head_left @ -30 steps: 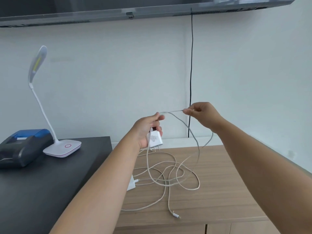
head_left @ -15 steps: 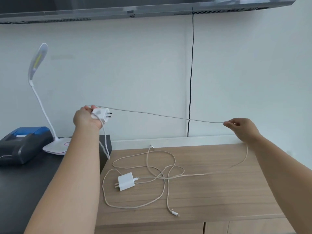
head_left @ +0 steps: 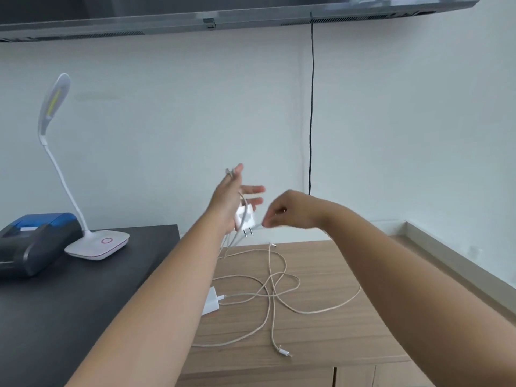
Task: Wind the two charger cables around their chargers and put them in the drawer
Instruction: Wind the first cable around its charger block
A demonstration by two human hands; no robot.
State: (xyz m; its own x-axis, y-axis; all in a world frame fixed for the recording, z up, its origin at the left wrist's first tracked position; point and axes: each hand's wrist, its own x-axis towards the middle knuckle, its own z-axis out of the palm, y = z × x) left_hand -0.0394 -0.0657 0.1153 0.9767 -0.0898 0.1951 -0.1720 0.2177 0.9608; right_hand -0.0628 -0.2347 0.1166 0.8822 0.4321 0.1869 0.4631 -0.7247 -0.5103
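My left hand (head_left: pixel 233 203) holds a white charger (head_left: pixel 245 219) up over the wooden cabinet (head_left: pixel 335 331), prongs pointing down. Its thumb points upward with the charger's cable (head_left: pixel 329 308) looped over it, and two fingers stretch out to the right. My right hand (head_left: pixel 289 210) is close beside the charger and pinches that cable just right of the prongs. The rest of this cable hangs down and trails across the cabinet top. A second white charger (head_left: pixel 210 301) lies on the cabinet, partly behind my left forearm, with its cable (head_left: pixel 269 311) spread in loose, tangled loops.
A black table (head_left: pixel 83 303) on the left carries a white desk lamp (head_left: pixel 97 243) and a blue-and-black printer (head_left: pixel 33 241). A black cord (head_left: pixel 311 107) runs down the wall from a screen above. Drawer fronts (head_left: pixel 354 375) show at the cabinet's bottom edge.
My hands, spread wide with the cable taut between them, have come together at the centre. The cable now loops over my left thumb, and the charger's prongs point down.
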